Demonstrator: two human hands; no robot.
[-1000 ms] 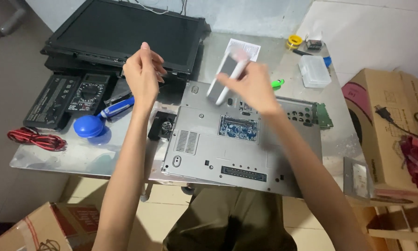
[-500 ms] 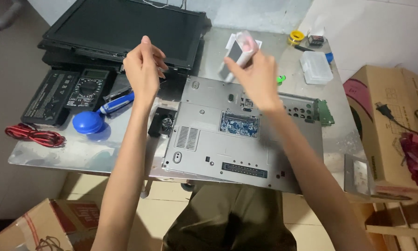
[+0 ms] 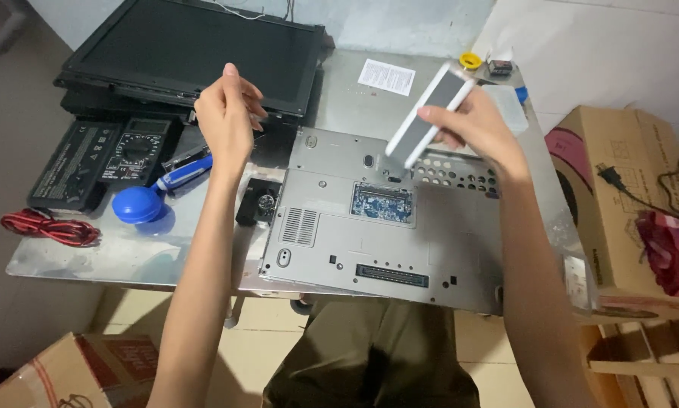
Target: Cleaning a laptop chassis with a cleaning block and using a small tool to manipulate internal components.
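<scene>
Flat white-edged grey panel (image 3: 430, 113) sits tight in the right hand (image 3: 471, 125), upper right of the frame. Left hand (image 3: 226, 121) floats above the silver laptop base (image 3: 377, 242), fingers curled, holding nothing I can see.

The left hand (image 3: 226, 113) hides whatever its fingers pinch; cardboard boxes (image 3: 626, 196) run off-frame.

The flat rectangular panel (image 3: 428, 117) in the right hand (image 3: 475, 125) is showing a grey face with a white border, and the upturned laptop base (image 3: 369, 242) is showing silver-grey metal around a blue circuit board (image 3: 383, 202). The round-handled tool (image 3: 139, 204) is showing blue, the coiled test leads (image 3: 48, 227) red, the flat screen panel (image 3: 196, 49) black, and the small tape roll (image 3: 470, 60) yellow.
</scene>
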